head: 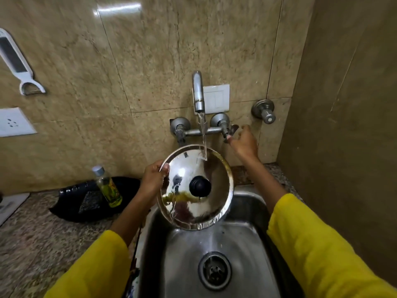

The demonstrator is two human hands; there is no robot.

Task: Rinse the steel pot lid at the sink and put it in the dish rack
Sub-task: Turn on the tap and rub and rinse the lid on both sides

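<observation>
The round steel pot lid [206,175] with a black knob [199,186] is tilted over the steel sink [247,244]. My left hand [153,179] grips its left rim. Water runs from the tap spout [197,91] onto the lid's upper edge and streams off its bottom into the basin. My right hand [243,141] is at the tap's right valve handle [231,131], fingers around the lever. No dish rack is in view.
A small bottle of yellow-green liquid [108,187] stands on a black bag [86,201] on the granite counter [32,244] left of the sink. A second valve [265,112] sticks out of the tiled wall. A white peeler [19,65] hangs far left.
</observation>
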